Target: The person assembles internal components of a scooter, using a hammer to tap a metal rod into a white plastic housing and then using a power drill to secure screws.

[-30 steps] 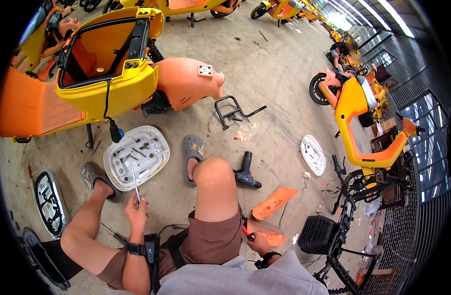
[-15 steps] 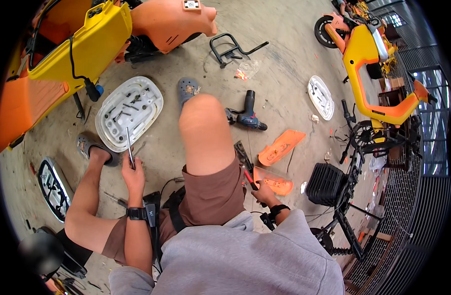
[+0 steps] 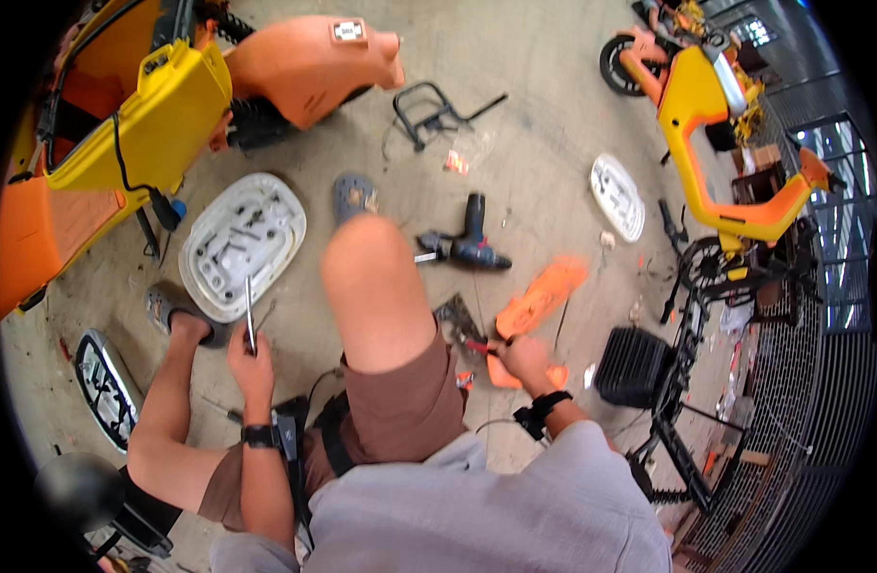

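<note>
My left hand is closed around a slim silver metal tool, whose far end overlaps the near rim of a white oval tray holding screws and small dark parts. Fingers wrapped, my right hand grips a red-handled tool; its working end is blurred. A dark, flat-looking part lies just beyond that red handle. Beside the right hand are two orange plastic panels, the nearer one partly covered by the hand.
A cordless drill rests on the floor past my knee. Partly stripped yellow-orange scooters stand at left and right. Also on the floor are a black tubular bracket, another white tray and a black basket-like box.
The head view has shifted slightly. My right hand has moved forward and right with the red-handled tool, now over the nearer orange panel. My left hand keeps its hold near the tray.
</note>
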`<action>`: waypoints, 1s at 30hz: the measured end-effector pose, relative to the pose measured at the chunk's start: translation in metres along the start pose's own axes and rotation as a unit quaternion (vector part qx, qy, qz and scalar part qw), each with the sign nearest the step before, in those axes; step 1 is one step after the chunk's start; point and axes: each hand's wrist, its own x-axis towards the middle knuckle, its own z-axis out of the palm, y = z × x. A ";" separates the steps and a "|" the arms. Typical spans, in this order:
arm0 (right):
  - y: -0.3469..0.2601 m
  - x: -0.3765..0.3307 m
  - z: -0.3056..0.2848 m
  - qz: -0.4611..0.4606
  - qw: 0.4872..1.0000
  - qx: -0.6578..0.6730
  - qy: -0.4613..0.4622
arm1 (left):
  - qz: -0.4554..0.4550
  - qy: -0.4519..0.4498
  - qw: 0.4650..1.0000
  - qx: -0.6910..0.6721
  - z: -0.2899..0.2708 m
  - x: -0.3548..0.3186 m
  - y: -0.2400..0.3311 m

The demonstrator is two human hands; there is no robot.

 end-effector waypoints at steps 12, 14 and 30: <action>-0.006 0.045 -0.019 -0.008 0.994 -0.067 -0.087 | 0.007 0.008 1.000 -0.014 0.001 0.008 0.021; -0.014 0.053 -0.017 -0.049 0.993 -0.105 -0.035 | -0.005 -0.008 1.000 0.016 -0.002 0.010 0.031; -0.062 0.090 -0.053 -0.102 0.984 -0.095 -0.110 | 0.012 0.009 0.999 -0.035 -0.005 0.011 0.040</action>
